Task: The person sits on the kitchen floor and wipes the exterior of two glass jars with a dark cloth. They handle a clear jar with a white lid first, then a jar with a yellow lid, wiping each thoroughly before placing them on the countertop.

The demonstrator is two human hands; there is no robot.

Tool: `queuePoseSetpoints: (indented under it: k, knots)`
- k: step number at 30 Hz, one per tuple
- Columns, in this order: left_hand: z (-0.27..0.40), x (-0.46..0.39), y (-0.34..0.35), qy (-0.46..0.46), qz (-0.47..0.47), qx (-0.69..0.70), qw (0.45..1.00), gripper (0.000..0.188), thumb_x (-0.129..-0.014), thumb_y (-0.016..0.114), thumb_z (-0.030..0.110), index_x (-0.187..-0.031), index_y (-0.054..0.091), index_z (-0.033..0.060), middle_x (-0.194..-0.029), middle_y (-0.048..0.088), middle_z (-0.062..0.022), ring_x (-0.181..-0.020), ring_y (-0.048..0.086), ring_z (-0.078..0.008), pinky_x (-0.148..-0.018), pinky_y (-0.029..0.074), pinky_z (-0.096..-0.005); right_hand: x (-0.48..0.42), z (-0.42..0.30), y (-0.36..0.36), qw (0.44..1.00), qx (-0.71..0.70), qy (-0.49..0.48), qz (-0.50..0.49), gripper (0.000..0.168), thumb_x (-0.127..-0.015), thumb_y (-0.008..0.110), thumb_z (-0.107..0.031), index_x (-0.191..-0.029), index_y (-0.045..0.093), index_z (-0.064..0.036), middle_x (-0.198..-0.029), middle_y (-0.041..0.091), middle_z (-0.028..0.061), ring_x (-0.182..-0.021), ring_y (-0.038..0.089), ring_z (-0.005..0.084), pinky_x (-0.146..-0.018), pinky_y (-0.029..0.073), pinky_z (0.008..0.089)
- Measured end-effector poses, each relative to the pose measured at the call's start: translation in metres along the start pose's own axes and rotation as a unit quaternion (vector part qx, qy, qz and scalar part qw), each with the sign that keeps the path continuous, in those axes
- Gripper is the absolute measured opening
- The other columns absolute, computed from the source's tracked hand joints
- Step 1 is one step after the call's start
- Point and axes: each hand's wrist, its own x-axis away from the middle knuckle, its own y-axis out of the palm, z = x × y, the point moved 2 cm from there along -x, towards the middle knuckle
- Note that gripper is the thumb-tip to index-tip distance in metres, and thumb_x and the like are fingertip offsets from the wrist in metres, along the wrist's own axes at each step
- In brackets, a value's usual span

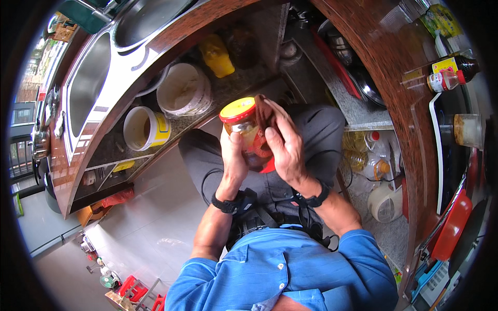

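Note:
A glass jar (251,144) with a yellow and red lid is held tilted above my lap. My left hand (233,155) grips its left side, the thumb lying on the glass below the lid. My right hand (287,144) presses a brown cloth (263,110) against the jar's right side, near the lid. The jar bears a red label, partly covered by my fingers, and its contents are hard to make out. Both wrists wear black straps.
Open cabinet shelves in front hold a white bucket (183,91), a smaller tub (146,128) and a yellow bag (217,56). Oil bottles (360,161) and a white plastic jug (385,202) stand low on the right. Curved brown countertop edges (373,66) overhang both sides.

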Motion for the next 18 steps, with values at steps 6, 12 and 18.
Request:
queuePoseSetpoints:
  k: [6, 12, 18]
  knots:
    - [0.027, -0.006, 0.011, -0.108, 0.016, 0.177, 0.978, 0.074, -0.108, 0.029, 0.065, -0.15, 0.049, 0.0066, -0.145, 0.06, -0.0131, -0.132, 0.059, -0.0274, -0.114, 0.046, -0.0436, 0.027, -0.006, 0.001, 0.987, 0.115, -0.108, -0.007, 0.043, -0.096, 0.063, -0.005, -0.14, 0.062, -0.002, -0.145, 0.057, 0.0202, -0.135, 0.054, 0.0375, -0.116, 0.04, 0.0443]
    - [0.014, 0.002, 0.016, -0.128, -0.043, 0.258, 0.957, 0.079, -0.104, 0.035, 0.07, -0.153, 0.045, 0.0093, -0.147, 0.058, -0.0122, -0.131, 0.06, -0.0271, -0.111, 0.048, -0.0429, 0.005, -0.016, 0.001, 0.996, 0.041, -0.081, -0.017, 0.047, -0.101, 0.056, -0.007, -0.147, 0.056, -0.001, -0.153, 0.051, 0.0211, -0.142, 0.048, 0.0385, -0.119, 0.036, 0.043]
    - [0.033, -0.007, 0.023, -0.142, 0.005, 0.305, 0.942, 0.073, -0.106, 0.036, 0.064, -0.145, 0.053, 0.004, -0.136, 0.065, -0.0153, -0.123, 0.065, -0.0275, -0.107, 0.052, -0.0402, 0.045, -0.011, 0.003, 0.967, 0.179, -0.157, -0.087, 0.054, -0.088, 0.066, 0.003, -0.141, 0.064, -0.003, -0.155, 0.049, 0.0219, -0.145, 0.046, 0.0413, -0.118, 0.04, 0.0477]
